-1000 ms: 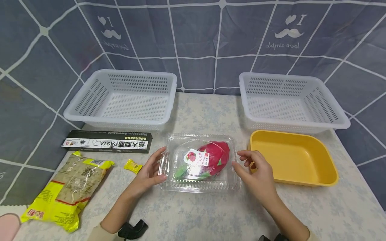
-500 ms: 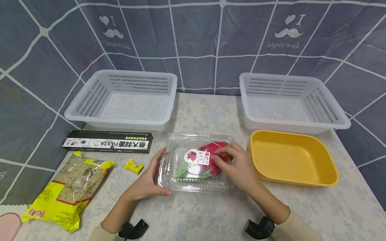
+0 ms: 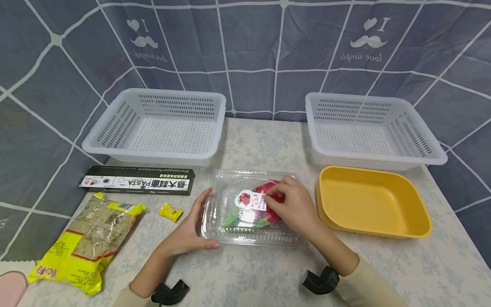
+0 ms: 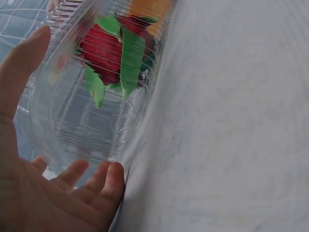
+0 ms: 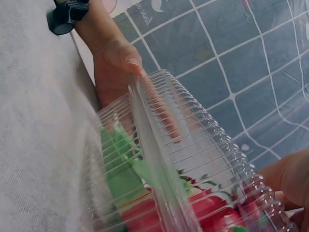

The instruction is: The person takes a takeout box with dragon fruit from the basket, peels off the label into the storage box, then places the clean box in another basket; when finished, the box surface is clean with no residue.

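In the head view, a clear plastic clamshell box (image 3: 218,232) lies on the table with a red and green dragon fruit (image 3: 270,216) inside. A white fruit label (image 3: 251,200) sits on its lid. My left hand (image 3: 188,234) rests against the box's left end, fingers along the side and thumb extended by the near corner. In the left wrist view, the fingers (image 4: 113,186) lie loosely beside the plastic wall. My right hand (image 3: 295,204) is over the lid, thumb and index finger pinching at the label's right edge. The right wrist view mostly hides those fingertips.
Two white perforated baskets (image 3: 153,151) stand at the back, left and right. A yellow tub (image 3: 374,204) is right of the box. On the left lie a pasta box (image 3: 138,180), a yellow food bag (image 3: 86,243) and a small yellow wrapped sweet (image 3: 169,212).
My right hand has moved left from beside the box's right end onto the lid, to the label's edge. My left thumb has slid from the rim to the near corner. The box stays put.
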Tool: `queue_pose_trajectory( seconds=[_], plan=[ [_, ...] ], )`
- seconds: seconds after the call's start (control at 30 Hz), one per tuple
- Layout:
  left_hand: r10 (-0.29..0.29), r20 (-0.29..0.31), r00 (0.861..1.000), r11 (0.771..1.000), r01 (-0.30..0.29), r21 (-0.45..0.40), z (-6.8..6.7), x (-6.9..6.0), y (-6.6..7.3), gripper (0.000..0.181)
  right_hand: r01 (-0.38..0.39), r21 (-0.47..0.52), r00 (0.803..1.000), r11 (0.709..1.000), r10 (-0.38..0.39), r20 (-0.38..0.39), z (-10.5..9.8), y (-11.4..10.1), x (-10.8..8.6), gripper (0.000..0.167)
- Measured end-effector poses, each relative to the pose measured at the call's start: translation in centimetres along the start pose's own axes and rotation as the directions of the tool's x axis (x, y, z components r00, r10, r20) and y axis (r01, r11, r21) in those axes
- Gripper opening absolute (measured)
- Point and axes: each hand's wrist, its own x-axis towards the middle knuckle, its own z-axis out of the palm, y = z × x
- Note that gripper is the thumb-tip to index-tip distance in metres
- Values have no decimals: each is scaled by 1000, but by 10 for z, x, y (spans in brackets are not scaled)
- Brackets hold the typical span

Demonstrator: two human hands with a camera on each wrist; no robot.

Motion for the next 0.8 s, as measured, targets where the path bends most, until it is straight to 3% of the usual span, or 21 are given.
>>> queue_pose_trajectory(
  seconds=[0.8],
  plan=[
    [1, -10, 1000, 1000, 0, 26, 0, 0, -1, 125, -71, -21, 997, 997, 72, 37, -1, -6, 5, 9]
  ],
)
